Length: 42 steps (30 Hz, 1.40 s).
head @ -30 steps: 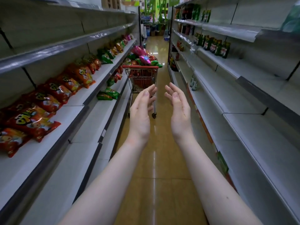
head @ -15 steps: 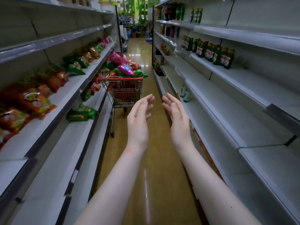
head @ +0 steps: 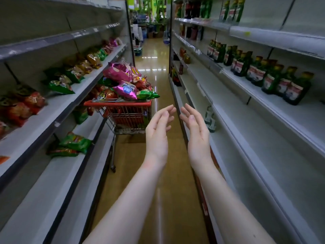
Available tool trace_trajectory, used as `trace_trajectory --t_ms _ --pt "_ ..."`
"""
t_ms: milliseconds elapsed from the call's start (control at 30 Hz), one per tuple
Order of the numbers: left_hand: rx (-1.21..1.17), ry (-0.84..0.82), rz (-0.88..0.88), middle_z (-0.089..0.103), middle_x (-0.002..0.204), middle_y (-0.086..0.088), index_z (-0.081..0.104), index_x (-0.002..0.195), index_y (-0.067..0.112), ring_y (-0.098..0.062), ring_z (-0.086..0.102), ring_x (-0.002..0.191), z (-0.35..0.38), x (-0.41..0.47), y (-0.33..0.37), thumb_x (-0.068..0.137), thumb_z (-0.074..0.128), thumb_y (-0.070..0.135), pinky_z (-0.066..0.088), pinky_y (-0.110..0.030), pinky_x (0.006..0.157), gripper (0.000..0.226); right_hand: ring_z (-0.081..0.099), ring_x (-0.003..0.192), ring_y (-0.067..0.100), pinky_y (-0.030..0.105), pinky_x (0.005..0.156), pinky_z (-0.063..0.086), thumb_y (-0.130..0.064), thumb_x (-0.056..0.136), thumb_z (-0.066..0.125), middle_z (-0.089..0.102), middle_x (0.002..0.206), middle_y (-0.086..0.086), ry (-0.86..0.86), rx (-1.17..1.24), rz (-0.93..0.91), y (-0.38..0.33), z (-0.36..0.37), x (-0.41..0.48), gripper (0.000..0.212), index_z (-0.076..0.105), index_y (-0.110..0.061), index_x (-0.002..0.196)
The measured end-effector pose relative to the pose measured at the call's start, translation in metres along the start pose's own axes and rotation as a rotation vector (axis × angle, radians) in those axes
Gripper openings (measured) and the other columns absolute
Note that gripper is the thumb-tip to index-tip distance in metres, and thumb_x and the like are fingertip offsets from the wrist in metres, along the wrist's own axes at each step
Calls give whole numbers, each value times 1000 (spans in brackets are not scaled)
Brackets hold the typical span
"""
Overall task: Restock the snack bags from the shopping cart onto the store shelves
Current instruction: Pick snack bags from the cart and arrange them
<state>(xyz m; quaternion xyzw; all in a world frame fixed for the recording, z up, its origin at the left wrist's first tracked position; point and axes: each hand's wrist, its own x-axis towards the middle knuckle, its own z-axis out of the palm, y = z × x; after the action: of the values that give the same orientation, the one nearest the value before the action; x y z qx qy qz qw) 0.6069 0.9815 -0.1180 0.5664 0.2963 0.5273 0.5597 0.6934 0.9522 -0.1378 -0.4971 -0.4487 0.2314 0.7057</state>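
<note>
While both arms reach forward down the aisle, the left hand [head: 157, 133] and right hand [head: 197, 132] hang in the air side by side, palms facing each other. Fingers on both are loosely spread and slightly bent, holding nothing. Fingertips come close but stay apart.

Neither hand touches the cart [head: 117, 103], which stands ahead and to their left, close against the left shelves [head: 58, 120]. The cart has a red rim and a wire basket, with one wheel visible on the floor [head: 154, 71].

Snack bags [head: 125, 88] are heaped in the cart above the rim: pink, red and green ones, with one green bag hanging over the right edge.

More bags lie on the left shelves. On the middle shelf, red bags [head: 22, 104] are nearest, then green bags [head: 59, 83], then orange and pink ones further along, blurred. On the shelf below, the lower bags [head: 75, 142], green, lie near the front edge, and another green one sits further back beside the cart.

On the right shelves [head: 263, 155], a row of dark bottles [head: 274, 81] with red-and-white labels stands on one shelf. Two pale bottles [head: 210, 118] stand on the shelf below, just right of the right hand in view. More bottles stand on the top shelf. The far end of the aisle is blurred.
</note>
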Motion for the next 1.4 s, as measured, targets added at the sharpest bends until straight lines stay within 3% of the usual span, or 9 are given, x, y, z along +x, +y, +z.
trace_trajectory --t_ms 200,333,567,767,1033,1200,1400 --pt "34 27 16 65 120 5 61 113 30 -10 60 113 43 148 -37 102 39 24 47 -33 99 25 54 121 9 21 103 42 -23 102 34 57 130 -1 -8 48 35 55 -14 156 29 49 -25 127" --pt "32 97 6 67 116 7 62 111 30 -11 61 111 50 238 -73 102 39 25 48 -34 97 25 54 121 9 19 102 42 -22 103 35 57 130 -2 -39 51 65 101 -10 243 31 50 -23 130" --pt "64 79 42 67 114 7 61 112 31 -9 60 111 58 405 -145 102 39 24 47 -31 96 25 54 120 8 15 99 43 -21 102 36 57 129 -3 -25 17 79 196 7 390 31 51 -20 130" --pt "41 61 41 68 113 8 63 118 21 -3 61 108 74 576 -183 102 40 22 48 -19 93 28 54 119 6 16 99 44 -20 101 39 58 122 -11 -12 -31 64 256 31 540 31 51 -19 130" --pt "30 98 11 67 111 12 62 115 24 -3 61 106 96 745 -229 103 36 27 48 -26 93 29 55 118 7 15 98 43 -22 101 38 59 125 -6 20 -18 99 324 37 700 30 52 -21 128" --pt "-13 151 -25 69 107 10 64 102 26 -6 63 104 121 849 -281 103 37 27 49 -30 94 27 56 118 9 11 93 44 -21 101 39 59 121 -11 -5 -2 104 389 36 805 28 51 -23 126" --pt "-18 211 -19 68 107 6 64 98 25 -8 63 104 155 996 -333 103 38 25 49 -31 94 26 51 123 7 23 102 42 -27 102 37 54 133 -7 -52 -15 147 464 36 958 29 50 -31 127"
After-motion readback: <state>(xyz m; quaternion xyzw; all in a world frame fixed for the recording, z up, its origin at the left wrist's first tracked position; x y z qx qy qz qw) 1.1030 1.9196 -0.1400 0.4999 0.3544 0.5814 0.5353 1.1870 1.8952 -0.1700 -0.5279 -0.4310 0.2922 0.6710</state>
